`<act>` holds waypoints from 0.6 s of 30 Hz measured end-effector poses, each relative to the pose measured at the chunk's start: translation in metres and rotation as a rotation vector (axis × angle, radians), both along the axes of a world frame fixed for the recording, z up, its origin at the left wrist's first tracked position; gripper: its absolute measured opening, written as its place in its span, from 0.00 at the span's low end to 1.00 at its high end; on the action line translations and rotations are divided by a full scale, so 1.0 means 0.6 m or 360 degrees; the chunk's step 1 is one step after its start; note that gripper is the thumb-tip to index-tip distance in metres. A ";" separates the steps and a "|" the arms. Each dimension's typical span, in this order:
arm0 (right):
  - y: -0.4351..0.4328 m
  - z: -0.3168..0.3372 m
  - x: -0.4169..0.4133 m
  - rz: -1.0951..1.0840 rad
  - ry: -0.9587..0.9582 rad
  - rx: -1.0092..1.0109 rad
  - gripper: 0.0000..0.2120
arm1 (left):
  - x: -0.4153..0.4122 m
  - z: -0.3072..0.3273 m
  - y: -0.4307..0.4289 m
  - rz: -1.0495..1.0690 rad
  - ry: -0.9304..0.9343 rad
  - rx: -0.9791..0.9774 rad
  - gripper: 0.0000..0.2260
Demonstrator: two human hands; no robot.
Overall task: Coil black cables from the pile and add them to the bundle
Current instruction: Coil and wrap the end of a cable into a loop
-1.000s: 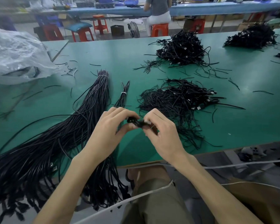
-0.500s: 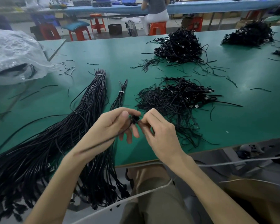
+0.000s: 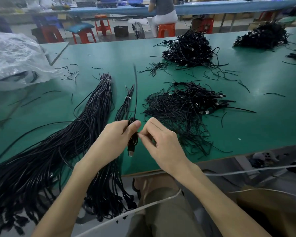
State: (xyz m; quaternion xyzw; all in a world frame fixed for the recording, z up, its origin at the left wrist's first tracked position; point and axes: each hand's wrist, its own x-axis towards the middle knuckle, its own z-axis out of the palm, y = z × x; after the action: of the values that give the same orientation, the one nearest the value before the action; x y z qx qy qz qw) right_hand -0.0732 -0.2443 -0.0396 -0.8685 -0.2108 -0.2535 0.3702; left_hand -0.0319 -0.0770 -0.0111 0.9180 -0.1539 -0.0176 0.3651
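The cable tail (image 3: 135, 86) has swung up above the grip. The left hand (image 3: 114, 141) clamps the coil (image 3: 133, 140), keeping loops together; the right hand (image 3: 161, 142) pinches it alongside, evidently winding.

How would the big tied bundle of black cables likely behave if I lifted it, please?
Probably floppy: the big bundle droops over the table edge, so it would sag. Likely heavy, given its many strands. The white tie binds one end only, so the rest may splay.

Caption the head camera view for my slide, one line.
Left hand grips a black cable coil, right hand pinches it, over a green table beside the cable pile.
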 end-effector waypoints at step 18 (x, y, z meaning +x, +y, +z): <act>-0.018 -0.006 -0.002 -0.0033 0.0059 0.0172 0.09 | 0.005 0.005 0.046 -0.0553 0.0495 -0.0810 0.21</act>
State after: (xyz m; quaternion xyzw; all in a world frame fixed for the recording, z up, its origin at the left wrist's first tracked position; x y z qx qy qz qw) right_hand -0.0741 -0.2552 -0.0431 -0.8539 -0.1809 -0.2523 0.4176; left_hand -0.0292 -0.0496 -0.0081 0.7440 -0.2500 -0.1802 0.5929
